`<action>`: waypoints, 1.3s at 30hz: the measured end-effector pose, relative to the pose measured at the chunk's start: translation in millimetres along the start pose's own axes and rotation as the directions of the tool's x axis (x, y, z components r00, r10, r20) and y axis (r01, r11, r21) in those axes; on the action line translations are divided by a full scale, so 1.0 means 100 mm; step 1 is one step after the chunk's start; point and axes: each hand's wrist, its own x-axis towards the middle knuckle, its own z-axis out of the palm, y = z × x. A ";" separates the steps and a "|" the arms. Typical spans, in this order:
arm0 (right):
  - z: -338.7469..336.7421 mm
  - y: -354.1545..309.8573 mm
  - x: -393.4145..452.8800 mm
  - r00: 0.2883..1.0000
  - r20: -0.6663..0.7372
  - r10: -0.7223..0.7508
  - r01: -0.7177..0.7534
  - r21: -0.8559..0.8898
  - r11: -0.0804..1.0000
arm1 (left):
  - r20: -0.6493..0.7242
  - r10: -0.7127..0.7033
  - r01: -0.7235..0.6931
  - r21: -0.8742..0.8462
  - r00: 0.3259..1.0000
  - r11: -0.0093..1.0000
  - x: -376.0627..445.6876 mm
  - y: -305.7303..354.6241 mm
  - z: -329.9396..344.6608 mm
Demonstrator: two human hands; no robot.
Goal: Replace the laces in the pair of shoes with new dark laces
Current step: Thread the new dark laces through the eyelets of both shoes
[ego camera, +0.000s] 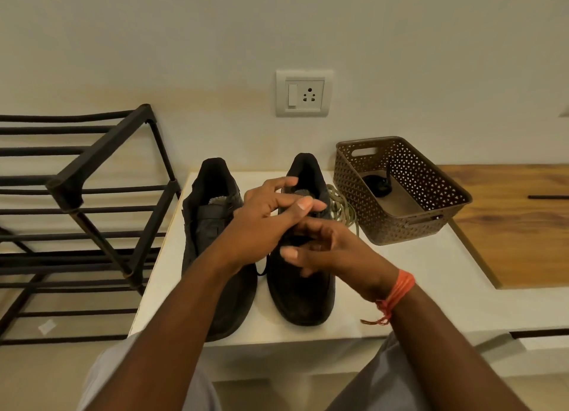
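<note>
Two black shoes stand side by side on a white table point(400, 287), toes toward me. The left shoe point(212, 213) has no lace that I can see. Both hands work over the eyelets of the right shoe point(303, 296). My left hand point(264, 226) reaches across from the left, thumb and fingertips pinched together above the tongue. My right hand point(326, 250), an orange thread on its wrist, curls its fingers just below. A loop of dark lace point(261, 270) hangs out under my left hand; the rest is hidden by the hands.
A pile of pale old laces point(343, 209) lies between the right shoe and a brown perforated basket point(431, 226), which holds a coiled dark lace point(377, 186). A black metal shoe rack point(92, 195) stands at the left. A wall socket point(303, 93) is behind, and a wooden top point(517, 219) at the right.
</note>
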 end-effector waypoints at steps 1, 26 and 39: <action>0.08 0.00 0.02 0.999 -0.025 -0.048 0.050 0.062 0.997 | 0.003 0.016 -0.016 0.040 1.000 0.999 0.01 0.00 0.02; -0.27 0.06 0.01 0.922 -0.305 -0.240 0.219 -0.102 0.970 | -0.167 0.233 -0.072 0.645 0.958 0.761 0.12 -0.15 0.00; -0.31 0.12 0.03 0.893 -0.339 -0.295 0.232 -0.214 0.949 | -0.159 0.131 -0.049 0.439 0.979 0.897 0.06 -0.02 0.18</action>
